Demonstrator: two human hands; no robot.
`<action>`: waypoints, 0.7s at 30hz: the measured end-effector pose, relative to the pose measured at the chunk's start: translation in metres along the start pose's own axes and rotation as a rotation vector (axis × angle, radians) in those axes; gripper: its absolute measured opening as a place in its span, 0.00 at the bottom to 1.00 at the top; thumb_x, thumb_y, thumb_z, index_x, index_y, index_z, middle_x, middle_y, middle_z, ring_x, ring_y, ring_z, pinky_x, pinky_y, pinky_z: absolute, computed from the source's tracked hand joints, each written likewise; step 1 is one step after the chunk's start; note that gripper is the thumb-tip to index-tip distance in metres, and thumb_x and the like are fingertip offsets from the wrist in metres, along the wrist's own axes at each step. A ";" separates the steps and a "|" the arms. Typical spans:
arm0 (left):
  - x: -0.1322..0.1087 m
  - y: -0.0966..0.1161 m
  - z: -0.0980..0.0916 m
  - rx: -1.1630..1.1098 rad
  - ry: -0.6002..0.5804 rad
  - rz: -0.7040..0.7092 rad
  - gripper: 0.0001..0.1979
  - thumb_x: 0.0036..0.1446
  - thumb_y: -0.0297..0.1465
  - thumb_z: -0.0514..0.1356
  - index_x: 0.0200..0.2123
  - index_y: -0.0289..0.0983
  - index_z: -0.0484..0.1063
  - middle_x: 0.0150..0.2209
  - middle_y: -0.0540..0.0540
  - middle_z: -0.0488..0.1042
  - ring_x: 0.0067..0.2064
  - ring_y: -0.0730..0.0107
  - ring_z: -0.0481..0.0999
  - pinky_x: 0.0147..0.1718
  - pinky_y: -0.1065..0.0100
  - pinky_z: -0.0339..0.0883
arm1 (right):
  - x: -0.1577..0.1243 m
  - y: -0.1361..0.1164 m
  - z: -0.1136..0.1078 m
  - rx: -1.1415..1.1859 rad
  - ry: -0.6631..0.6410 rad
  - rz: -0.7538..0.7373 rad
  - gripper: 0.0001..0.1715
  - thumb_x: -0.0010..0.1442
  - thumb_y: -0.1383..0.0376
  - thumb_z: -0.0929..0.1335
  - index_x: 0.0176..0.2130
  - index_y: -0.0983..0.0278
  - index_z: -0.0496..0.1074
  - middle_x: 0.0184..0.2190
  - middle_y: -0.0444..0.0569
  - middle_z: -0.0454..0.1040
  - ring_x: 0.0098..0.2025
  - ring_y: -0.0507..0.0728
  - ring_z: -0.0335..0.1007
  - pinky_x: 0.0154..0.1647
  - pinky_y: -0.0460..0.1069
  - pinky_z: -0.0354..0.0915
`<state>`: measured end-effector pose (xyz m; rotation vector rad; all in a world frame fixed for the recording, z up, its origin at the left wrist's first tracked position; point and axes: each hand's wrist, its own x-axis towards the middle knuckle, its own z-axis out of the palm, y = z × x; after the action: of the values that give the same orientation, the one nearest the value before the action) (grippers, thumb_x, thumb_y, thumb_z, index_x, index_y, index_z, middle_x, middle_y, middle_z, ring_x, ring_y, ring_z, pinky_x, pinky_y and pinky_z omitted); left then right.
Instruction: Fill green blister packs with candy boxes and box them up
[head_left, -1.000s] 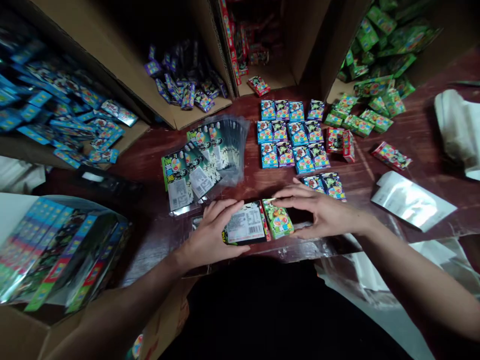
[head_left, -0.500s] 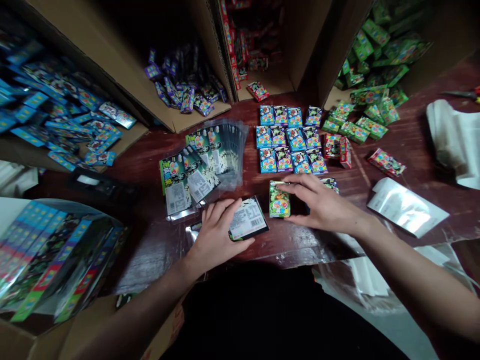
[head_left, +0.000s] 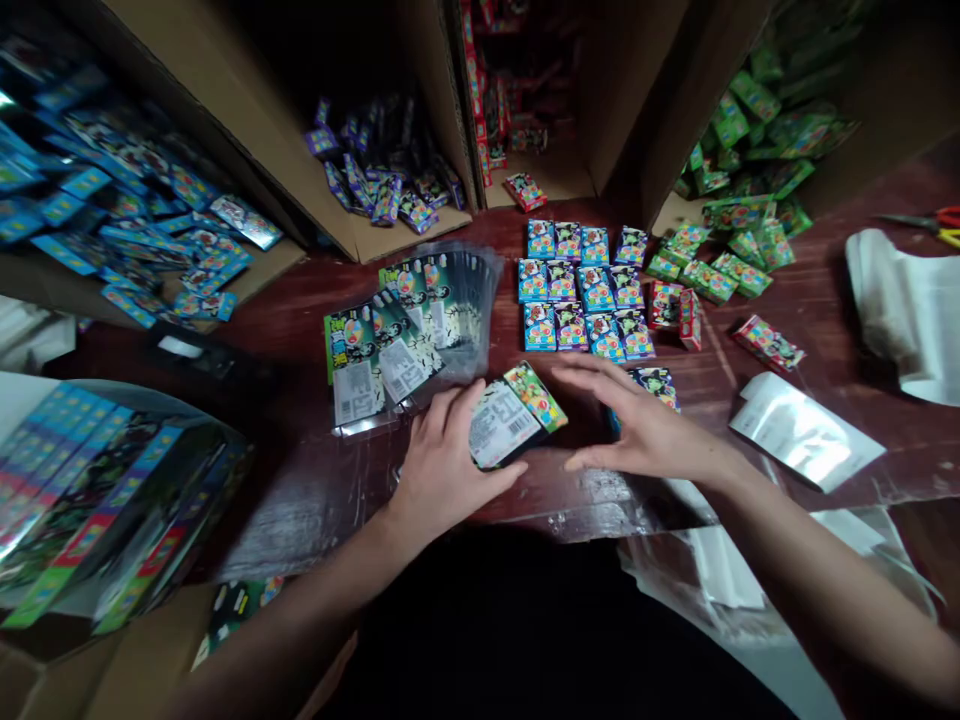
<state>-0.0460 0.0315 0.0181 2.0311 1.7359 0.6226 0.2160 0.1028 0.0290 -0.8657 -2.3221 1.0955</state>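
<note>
My left hand point(head_left: 450, 450) is closed round a dark printed packet point(head_left: 501, 425) with a white label, thumb along its near edge and fingers over its far side. A small green printed box point(head_left: 538, 395) lies tilted against the packet's right end. To the right of it my right hand point(head_left: 637, 420) hovers with thumb and fingers apart, nothing between them. Partly hidden behind that hand is a blue-and-purple box pair point(head_left: 655, 385). Blue and purple boxes point(head_left: 592, 285) stand in neat rows beyond my hands.
Fanned clear bags with printed fronts point(head_left: 420, 320) lie at left. Cartons of blue point(head_left: 150, 220), purple point(head_left: 386, 195), red point(head_left: 525, 190) and green boxes point(head_left: 739, 230) line the back. Loose red boxes point(head_left: 675, 312), a silvery pouch point(head_left: 806, 430) and scissors point(head_left: 937, 222) are at right.
The green box has moved left and turned, from upright in my right hand to resting at the packet's end. My right hand has let go of it.
</note>
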 end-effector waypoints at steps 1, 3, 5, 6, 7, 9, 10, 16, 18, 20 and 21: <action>0.004 0.003 0.002 -0.056 0.026 -0.065 0.54 0.43 0.46 0.75 0.69 0.42 0.53 0.61 0.36 0.63 0.62 0.42 0.67 0.59 0.43 0.63 | 0.002 0.001 0.006 0.081 0.064 0.050 0.49 0.57 0.53 0.77 0.69 0.53 0.56 0.68 0.55 0.61 0.67 0.67 0.61 0.66 0.64 0.64; 0.012 0.010 0.010 -0.205 0.061 -0.140 0.53 0.46 0.48 0.73 0.70 0.42 0.52 0.62 0.34 0.61 0.62 0.42 0.68 0.58 0.42 0.66 | 0.006 0.005 0.019 0.237 0.191 0.143 0.38 0.62 0.54 0.74 0.66 0.53 0.59 0.59 0.52 0.71 0.56 0.62 0.72 0.58 0.60 0.71; 0.019 0.013 0.021 -0.399 0.082 -0.132 0.43 0.58 0.43 0.67 0.70 0.44 0.52 0.63 0.35 0.62 0.63 0.45 0.67 0.60 0.43 0.65 | 0.012 0.010 0.028 0.341 0.299 0.200 0.29 0.66 0.57 0.70 0.63 0.53 0.62 0.52 0.49 0.75 0.48 0.58 0.74 0.52 0.57 0.73; 0.022 0.013 0.027 -0.509 0.083 -0.113 0.37 0.63 0.40 0.63 0.70 0.45 0.51 0.63 0.36 0.64 0.63 0.48 0.68 0.61 0.44 0.65 | 0.014 0.014 0.031 0.368 0.332 0.210 0.26 0.67 0.57 0.70 0.61 0.54 0.64 0.50 0.48 0.75 0.47 0.57 0.74 0.51 0.56 0.72; 0.024 0.012 0.033 -0.622 0.074 -0.095 0.34 0.65 0.37 0.61 0.71 0.46 0.51 0.62 0.38 0.66 0.62 0.51 0.69 0.60 0.46 0.65 | 0.016 0.016 0.031 0.386 0.344 0.212 0.24 0.67 0.58 0.70 0.60 0.54 0.66 0.50 0.48 0.75 0.48 0.57 0.73 0.52 0.55 0.71; 0.025 0.009 0.042 -0.816 0.034 -0.089 0.34 0.66 0.34 0.60 0.71 0.47 0.49 0.59 0.39 0.71 0.57 0.56 0.75 0.56 0.51 0.71 | 0.017 0.020 0.028 0.401 0.298 0.219 0.18 0.67 0.58 0.70 0.55 0.56 0.70 0.48 0.47 0.76 0.48 0.57 0.73 0.51 0.55 0.70; 0.024 0.006 0.045 -0.879 0.010 -0.102 0.34 0.65 0.34 0.61 0.70 0.46 0.50 0.57 0.40 0.72 0.54 0.58 0.77 0.53 0.54 0.73 | 0.016 0.021 0.026 0.395 0.265 0.226 0.16 0.67 0.57 0.70 0.53 0.56 0.72 0.47 0.46 0.76 0.47 0.56 0.73 0.51 0.54 0.70; 0.027 -0.006 0.034 -0.972 -0.115 -0.244 0.24 0.59 0.34 0.67 0.57 0.41 0.67 0.48 0.44 0.78 0.46 0.65 0.79 0.45 0.65 0.74 | 0.004 0.017 0.038 0.385 0.305 0.267 0.17 0.67 0.56 0.70 0.54 0.56 0.71 0.48 0.48 0.76 0.50 0.57 0.72 0.53 0.55 0.69; 0.031 -0.008 0.028 -0.970 -0.136 -0.277 0.18 0.61 0.36 0.65 0.53 0.40 0.70 0.44 0.46 0.78 0.45 0.65 0.78 0.44 0.66 0.73 | -0.001 0.015 0.049 0.435 0.440 0.282 0.23 0.64 0.57 0.72 0.57 0.55 0.68 0.49 0.48 0.75 0.50 0.57 0.72 0.52 0.55 0.70; 0.036 -0.010 0.025 -0.931 -0.129 -0.283 0.14 0.64 0.38 0.62 0.50 0.40 0.73 0.44 0.46 0.79 0.45 0.65 0.78 0.45 0.65 0.72 | -0.005 0.013 0.058 0.481 0.536 0.318 0.21 0.63 0.56 0.73 0.54 0.56 0.69 0.46 0.48 0.75 0.48 0.57 0.73 0.50 0.54 0.71; 0.039 -0.010 0.024 -0.905 -0.113 -0.271 0.12 0.65 0.39 0.61 0.47 0.39 0.75 0.47 0.46 0.79 0.47 0.65 0.78 0.47 0.64 0.71 | -0.006 0.013 0.060 0.497 0.550 0.342 0.18 0.63 0.56 0.72 0.51 0.57 0.71 0.45 0.47 0.75 0.45 0.56 0.73 0.48 0.54 0.72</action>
<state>-0.0357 0.0711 -0.0040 1.1577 1.2718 0.9510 0.1882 0.0732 -0.0177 -1.1955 -1.4064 1.2899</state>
